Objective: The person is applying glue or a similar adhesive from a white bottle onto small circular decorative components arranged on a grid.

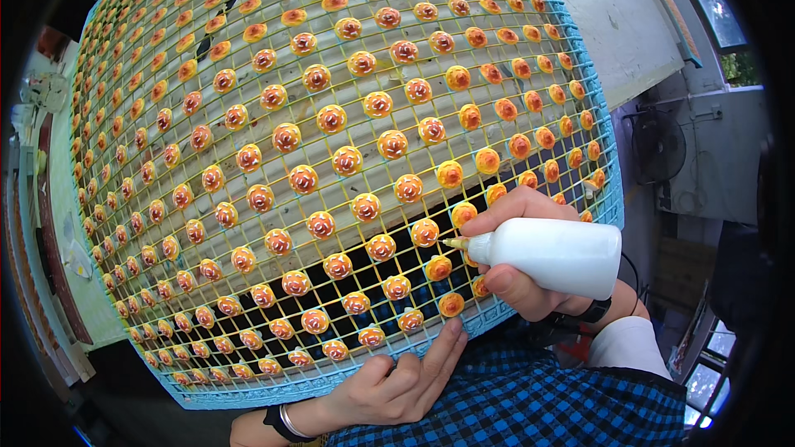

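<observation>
While the right hand (522, 269) is wrapped tight round a white squeeze bottle (556, 257), nozzle touching an orange disc (439, 267) on the wire grid rack (513, 314), an over-hard squeeze could blob paint through. Left hand (397, 385) holds nothing, fingers half-curled on the rack's blue edge.

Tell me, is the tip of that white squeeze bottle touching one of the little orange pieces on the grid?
Cannot tell. In the head view the white bottle's nozzle ends right beside an orange piece.
</observation>
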A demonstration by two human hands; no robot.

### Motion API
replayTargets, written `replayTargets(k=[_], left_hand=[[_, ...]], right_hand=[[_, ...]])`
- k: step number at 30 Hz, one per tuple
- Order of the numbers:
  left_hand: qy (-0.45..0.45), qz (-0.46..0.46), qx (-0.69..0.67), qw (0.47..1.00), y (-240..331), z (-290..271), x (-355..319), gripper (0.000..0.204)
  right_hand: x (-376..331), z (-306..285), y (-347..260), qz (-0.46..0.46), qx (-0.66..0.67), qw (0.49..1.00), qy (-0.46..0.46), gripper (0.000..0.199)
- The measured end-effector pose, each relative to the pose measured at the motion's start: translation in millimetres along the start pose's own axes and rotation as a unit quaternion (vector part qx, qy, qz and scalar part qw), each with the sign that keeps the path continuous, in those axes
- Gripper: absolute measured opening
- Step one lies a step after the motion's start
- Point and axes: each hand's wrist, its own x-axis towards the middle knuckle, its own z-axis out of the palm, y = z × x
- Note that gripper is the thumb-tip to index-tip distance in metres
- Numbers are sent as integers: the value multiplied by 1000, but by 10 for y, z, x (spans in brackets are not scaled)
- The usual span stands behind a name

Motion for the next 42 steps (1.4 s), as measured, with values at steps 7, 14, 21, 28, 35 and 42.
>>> replayTargets(k=[7,14,21,28,35,42], left_hand=[[5,2,6,1000,-6,9,6,25],[1,1,6,1000,-7,-1,5,24],[-5,0,3,1000,-5,-8,6,24],[-3,0,5,1000,-5,-5,7,25],[-4,2,4,1000,-15,-10,5,25],[-3,-1,-3,1000,-11,-19,8,25]], right_hand=[[5,3,18,-14,4,1000,5,24],[-5,27,14,-14,27,999,25,25],[-10,59,50,-11,42,998,37,23],[-18,60,48,-4,34,998,44,23],[2,11,-9,2,16,1000,8,29],[3,44,22,-26,-20,999,7,32]])
